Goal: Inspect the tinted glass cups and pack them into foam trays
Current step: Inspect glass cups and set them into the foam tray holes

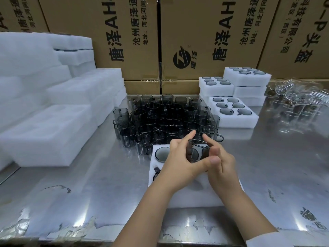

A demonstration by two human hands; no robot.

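Smoky glass cup [197, 151] sits gripped between your left hand [179, 158] and right hand [221, 162], fingers [187, 138] curled round it, just above the near tray [187, 197]. You look mid-inspection. Next, lower it into a free pocket beside the seated cup [161, 153]. Unpacked cups [165, 118] crowd just beyond; filled trays [249, 120] lie far right.
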